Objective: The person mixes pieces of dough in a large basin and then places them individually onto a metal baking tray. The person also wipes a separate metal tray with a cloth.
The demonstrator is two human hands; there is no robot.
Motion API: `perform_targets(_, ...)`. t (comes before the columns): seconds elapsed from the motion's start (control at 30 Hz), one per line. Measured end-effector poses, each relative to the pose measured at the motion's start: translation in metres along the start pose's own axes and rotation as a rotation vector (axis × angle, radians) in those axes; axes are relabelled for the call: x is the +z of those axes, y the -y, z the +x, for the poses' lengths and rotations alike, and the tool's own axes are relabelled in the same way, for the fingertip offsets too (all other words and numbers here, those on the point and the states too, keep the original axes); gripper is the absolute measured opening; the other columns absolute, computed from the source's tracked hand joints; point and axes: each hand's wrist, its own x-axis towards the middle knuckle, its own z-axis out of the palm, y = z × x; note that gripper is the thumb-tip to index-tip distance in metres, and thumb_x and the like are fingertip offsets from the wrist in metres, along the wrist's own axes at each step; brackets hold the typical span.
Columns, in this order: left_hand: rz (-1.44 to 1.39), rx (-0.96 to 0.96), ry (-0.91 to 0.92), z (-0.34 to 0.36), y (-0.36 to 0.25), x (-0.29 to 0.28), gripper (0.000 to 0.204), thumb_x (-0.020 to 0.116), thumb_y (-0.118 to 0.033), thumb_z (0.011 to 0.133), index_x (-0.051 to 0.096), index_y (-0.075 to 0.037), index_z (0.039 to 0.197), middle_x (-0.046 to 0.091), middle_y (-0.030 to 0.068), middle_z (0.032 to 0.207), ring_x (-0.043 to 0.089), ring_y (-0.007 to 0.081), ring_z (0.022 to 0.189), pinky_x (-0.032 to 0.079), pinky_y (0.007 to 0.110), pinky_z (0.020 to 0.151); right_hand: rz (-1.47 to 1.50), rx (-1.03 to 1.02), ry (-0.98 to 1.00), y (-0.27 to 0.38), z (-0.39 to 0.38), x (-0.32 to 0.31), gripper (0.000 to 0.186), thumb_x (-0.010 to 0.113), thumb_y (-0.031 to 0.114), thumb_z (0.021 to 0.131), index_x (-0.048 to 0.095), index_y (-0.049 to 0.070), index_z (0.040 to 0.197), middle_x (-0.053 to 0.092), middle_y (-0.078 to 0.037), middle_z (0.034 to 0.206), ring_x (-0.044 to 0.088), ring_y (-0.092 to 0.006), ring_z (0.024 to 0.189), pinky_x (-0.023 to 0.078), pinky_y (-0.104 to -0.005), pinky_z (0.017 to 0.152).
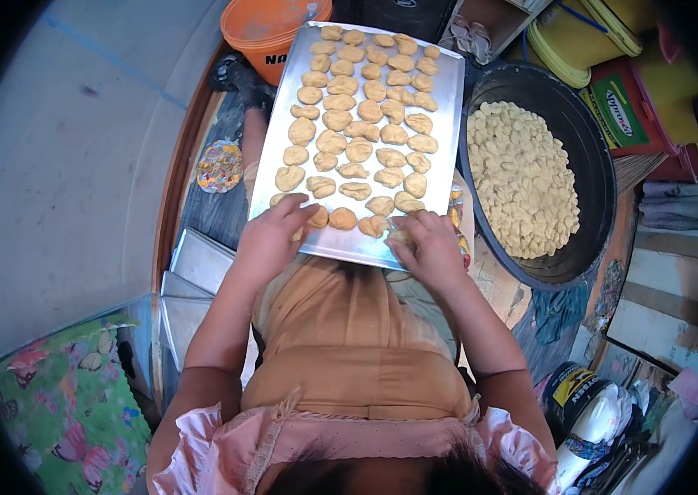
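- The flat, rectangular silver metal tray (324, 241) fills the upper middle of the frame, its near edge just above my tan cloth apron (357, 375).
- Small, rounded lumps of tan dough (359, 150) sit on it in uneven rows from the far edge to the near one (some smooth and round, others creased or folded).
- My left hand (273, 239) is at the tray's lower left corner, fingers bent and a little apart, their tips at a lump in the nearest row; I cannot tell whether they grip it.
- My right hand (437, 247) is at the lower right corner, fingers curled down close together over another lump, touching it; whether it is pinched or only pressed is hidden.
- Between my hands, other lumps of that nearest row lie on bare metal, untouched.
- At the upper right stands a wide, round black plastic tub (592, 177), with a big heap of pale yellow dough pieces (522, 177) inside.
- A round orange plastic bucket (265, 31) stands at the top, just left of the tray.
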Motion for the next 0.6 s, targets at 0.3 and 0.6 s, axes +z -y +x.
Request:
perform_targets(0.3,-0.032,0.104,0.066,0.052,-0.025,0.014,0.034,0.063,-0.013,0.085,0.062,-0.012,0.119,0.06,0.0067,0.119,0.062,0.031,0.101,0.052,0.04,0.081,-0.045,-0.061,-0.2,0.001,0.033,0.017,0.032,0.068,0.018,0.08,0.067,0.01,0.111,0.061,-0.004,0.095,0.055,-0.0231,0.092,0.039,-0.0381,0.08)
perform_targets(0.6,-0.09,0.079,0.177,0.052,-0.01,0.007,0.032,0.063,-0.013,0.085,0.063,-0.011,0.117,0.061,0.0071,0.116,0.063,0.0311,0.098,0.052,0.04,0.081,-0.087,-0.099,-0.155,0.009,0.054,0.041,0.028,0.069,0.022,0.079,0.069,0.011,0.106,0.059,-0.001,0.091,0.053,-0.0201,0.093,0.036,-0.0377,0.083)
